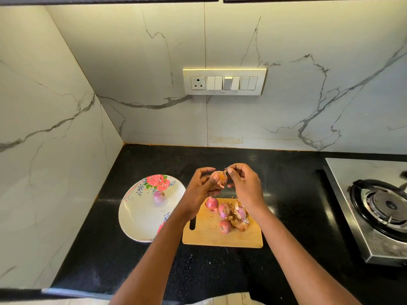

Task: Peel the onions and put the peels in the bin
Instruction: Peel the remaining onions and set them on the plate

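Observation:
My left hand [201, 188] holds a small onion [219, 178] above the far edge of the wooden cutting board [207, 234]. My right hand [244, 183] pinches a strip of its dry peel at the top. On the board lie three pink onions, one at the back left [211, 203], one in the middle [223, 211] and one in front [225, 226], beside a heap of brown peels [240, 221]. A peeled onion [159, 195] rests on the white floral plate [136, 216] to the left. No bin is in view.
The black countertop [154, 260] meets marble walls at the back and left. A steel gas stove [378, 208] stands at the right. A switch panel [224, 81] is on the back wall.

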`<action>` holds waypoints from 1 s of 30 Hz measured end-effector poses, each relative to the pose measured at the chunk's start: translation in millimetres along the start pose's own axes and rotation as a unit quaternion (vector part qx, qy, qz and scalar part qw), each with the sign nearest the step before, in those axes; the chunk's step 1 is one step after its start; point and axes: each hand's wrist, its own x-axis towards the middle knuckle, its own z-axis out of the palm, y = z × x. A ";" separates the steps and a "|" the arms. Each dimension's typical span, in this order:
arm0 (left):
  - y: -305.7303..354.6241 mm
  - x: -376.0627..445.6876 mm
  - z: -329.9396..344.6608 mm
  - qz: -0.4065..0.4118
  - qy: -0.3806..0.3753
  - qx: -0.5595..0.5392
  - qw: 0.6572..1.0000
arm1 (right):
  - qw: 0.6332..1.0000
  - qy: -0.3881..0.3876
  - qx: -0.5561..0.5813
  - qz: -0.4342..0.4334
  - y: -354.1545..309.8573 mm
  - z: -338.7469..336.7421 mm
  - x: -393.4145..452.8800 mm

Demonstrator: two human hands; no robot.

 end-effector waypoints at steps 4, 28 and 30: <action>1.4 0.3 -3.0 0.006 0.011 -0.014 1.000 | 0.998 -0.053 0.036 -0.020 -2.1 -4.0 2.3; -1.4 -1.9 -4.8 0.014 0.026 -0.058 0.998 | 0.963 -0.142 -0.227 0.005 51.6 -15.9 1.4; -0.4 0.2 -2.6 0.017 0.027 -0.055 0.998 | 0.963 -0.133 -0.232 -0.004 52.7 -15.3 -1.4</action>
